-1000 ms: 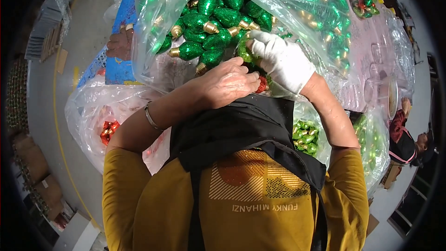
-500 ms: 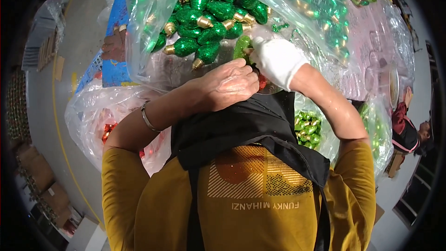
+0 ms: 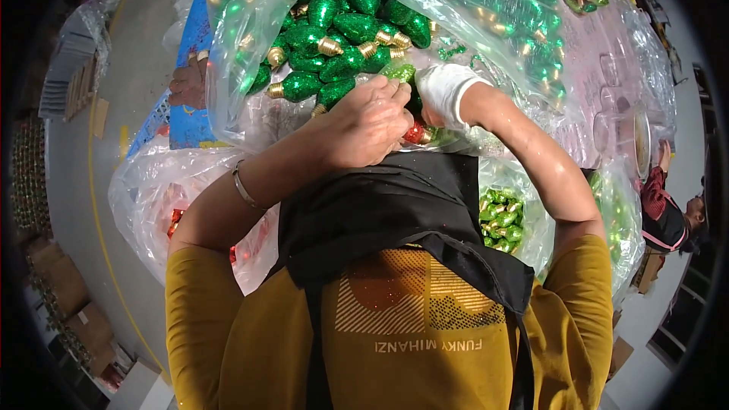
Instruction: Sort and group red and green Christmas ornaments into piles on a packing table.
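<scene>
My left hand, bare with a bracelet at the wrist, is closed around a light green glittery bulb ornament, whose upper end shows above the fingers. Close on its right is my right hand in a white glove, bare fingertips curled down. What these fingers hold, if anything, is hidden. A red glittery ornament with a gold cap lies just below, between the hands. Beyond them, dark green bulb ornaments with gold screw caps are heaped in the mouth of a clear plastic bag.
Left lies a plastic bag with red pieces. Small light green ornaments sit in a bag by my right elbow. Another person's hand rests on a blue surface at left. A person is at far right, near a round container.
My left hand has turned and closed higher around the light green ornament. My right hand has drawn back from it and tilted downward. The red ornament shows more.
</scene>
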The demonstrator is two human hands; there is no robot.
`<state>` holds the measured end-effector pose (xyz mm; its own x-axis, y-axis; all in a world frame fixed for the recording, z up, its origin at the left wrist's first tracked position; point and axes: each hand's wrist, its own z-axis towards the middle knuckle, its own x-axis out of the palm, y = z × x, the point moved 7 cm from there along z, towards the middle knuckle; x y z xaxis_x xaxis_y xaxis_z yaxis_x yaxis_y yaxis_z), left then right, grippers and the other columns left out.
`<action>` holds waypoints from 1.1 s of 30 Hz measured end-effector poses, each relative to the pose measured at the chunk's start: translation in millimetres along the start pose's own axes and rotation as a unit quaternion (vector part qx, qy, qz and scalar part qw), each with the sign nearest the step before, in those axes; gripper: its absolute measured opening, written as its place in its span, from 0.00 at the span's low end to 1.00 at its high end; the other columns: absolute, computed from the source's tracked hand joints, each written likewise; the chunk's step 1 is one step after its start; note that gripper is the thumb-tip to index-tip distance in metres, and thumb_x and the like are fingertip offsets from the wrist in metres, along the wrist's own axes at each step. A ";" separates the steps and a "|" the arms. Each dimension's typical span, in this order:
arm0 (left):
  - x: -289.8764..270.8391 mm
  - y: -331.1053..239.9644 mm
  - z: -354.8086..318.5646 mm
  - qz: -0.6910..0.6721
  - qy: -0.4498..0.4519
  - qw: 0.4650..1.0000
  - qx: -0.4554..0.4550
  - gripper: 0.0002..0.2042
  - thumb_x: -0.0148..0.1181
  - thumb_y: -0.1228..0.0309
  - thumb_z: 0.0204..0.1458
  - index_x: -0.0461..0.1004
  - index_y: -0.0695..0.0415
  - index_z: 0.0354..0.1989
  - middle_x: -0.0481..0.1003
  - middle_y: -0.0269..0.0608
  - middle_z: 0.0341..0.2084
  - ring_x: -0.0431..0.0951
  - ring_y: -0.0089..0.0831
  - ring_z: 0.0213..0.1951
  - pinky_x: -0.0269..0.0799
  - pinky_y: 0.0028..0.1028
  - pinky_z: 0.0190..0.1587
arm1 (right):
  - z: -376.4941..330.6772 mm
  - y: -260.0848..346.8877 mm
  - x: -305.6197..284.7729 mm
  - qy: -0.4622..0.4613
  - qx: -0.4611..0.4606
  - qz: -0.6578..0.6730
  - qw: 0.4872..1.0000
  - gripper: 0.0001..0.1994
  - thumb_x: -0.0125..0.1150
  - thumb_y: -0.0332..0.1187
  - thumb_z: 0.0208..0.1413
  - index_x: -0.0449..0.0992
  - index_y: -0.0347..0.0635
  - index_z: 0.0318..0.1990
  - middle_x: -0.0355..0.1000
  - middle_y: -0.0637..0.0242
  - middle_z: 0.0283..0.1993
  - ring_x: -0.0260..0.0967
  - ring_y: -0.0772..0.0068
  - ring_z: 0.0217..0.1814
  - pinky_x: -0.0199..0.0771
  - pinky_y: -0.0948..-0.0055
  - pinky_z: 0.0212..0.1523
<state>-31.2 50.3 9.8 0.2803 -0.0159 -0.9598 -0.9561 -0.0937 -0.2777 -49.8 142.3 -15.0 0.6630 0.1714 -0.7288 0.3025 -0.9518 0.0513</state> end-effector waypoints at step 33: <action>12.9 80.3 -281.3 -0.002 -0.325 0.780 -0.534 0.10 0.60 0.68 0.53 0.79 0.62 0.37 0.80 0.43 0.30 0.77 0.24 0.34 0.70 0.24 0.42 | -99.3 -111.4 524.3 -0.041 0.644 0.341 0.683 0.21 0.43 0.47 0.58 0.80 0.43 0.37 0.76 0.54 0.41 0.76 0.59 0.42 0.75 0.59 0.42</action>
<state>-80.4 -237.5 -13.2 -0.1521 0.4621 -0.8737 -0.2415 -0.8746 -0.4205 332.1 363.5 -335.0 0.2911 -0.3883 -0.8744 -0.9472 -0.2453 -0.2064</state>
